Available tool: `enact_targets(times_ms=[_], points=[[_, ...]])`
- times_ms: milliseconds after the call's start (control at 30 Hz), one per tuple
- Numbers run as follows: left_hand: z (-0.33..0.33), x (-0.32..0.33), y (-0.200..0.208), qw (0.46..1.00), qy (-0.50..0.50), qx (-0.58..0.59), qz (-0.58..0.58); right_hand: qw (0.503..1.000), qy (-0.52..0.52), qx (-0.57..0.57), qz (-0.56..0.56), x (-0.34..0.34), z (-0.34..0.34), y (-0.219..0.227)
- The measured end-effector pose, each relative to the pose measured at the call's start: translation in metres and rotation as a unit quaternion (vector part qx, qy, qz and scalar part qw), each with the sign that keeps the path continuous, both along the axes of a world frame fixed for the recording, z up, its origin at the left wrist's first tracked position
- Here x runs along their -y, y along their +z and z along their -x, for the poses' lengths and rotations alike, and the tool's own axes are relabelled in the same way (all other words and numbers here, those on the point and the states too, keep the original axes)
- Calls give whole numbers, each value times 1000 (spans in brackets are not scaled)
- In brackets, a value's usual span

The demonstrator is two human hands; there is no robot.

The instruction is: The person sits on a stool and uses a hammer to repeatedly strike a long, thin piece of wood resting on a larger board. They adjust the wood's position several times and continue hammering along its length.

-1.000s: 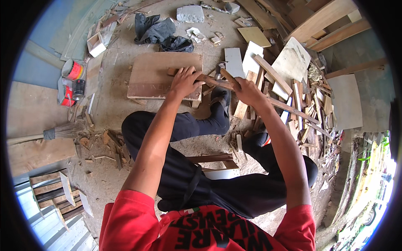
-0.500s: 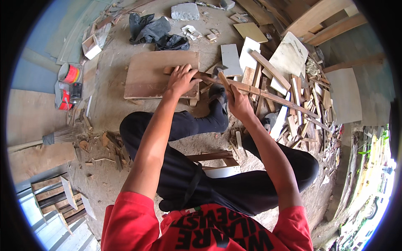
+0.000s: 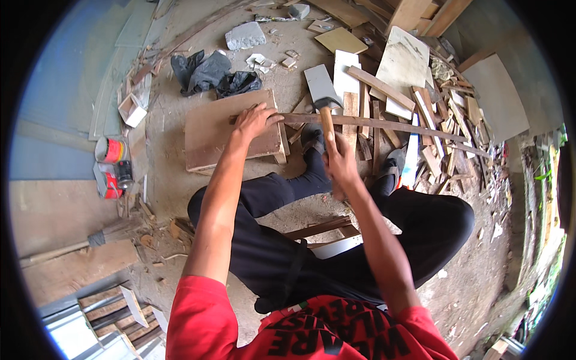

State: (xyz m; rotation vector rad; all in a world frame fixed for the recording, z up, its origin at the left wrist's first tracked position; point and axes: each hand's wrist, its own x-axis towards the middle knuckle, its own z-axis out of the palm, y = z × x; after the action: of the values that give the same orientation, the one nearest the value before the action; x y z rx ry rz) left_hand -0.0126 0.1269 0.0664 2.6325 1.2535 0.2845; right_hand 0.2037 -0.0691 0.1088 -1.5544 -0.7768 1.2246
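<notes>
My right hand is wrapped round the wooden handle of a hammer; its dark metal head points away from me. Behind the hammer runs a long, narrow wooden strip, reaching out to the right over the scrap wood. My left hand presses the strip's left end down on a low brown wooden box or block, fingers closed over it. Whether the hammer head touches the strip I cannot tell.
Scrap wood and boards lie heaped on the right. Black plastic bags and a grey stone block are beyond the box. Red cans stand at left. A wooden frame piece lies between my legs.
The hammer has swung upright and its head now shows plainly. My right hand has come slightly nearer to me. The left hand still holds the strip; the whole view has shifted.
</notes>
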Motion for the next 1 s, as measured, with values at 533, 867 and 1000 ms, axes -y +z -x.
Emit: enact_targets(times_ms=[533, 867, 1000], points=[[-14, 31, 124, 976, -111, -39, 185, 920, 147, -356, 67, 58, 42, 34], [-27, 38, 181, 970, -122, -122, 169, 939, 213, -267, 30, 60, 2, 40], [-31, 45, 190, 971, -91, -148, 167, 935, 263, -238, 15, 68, 7, 49]])
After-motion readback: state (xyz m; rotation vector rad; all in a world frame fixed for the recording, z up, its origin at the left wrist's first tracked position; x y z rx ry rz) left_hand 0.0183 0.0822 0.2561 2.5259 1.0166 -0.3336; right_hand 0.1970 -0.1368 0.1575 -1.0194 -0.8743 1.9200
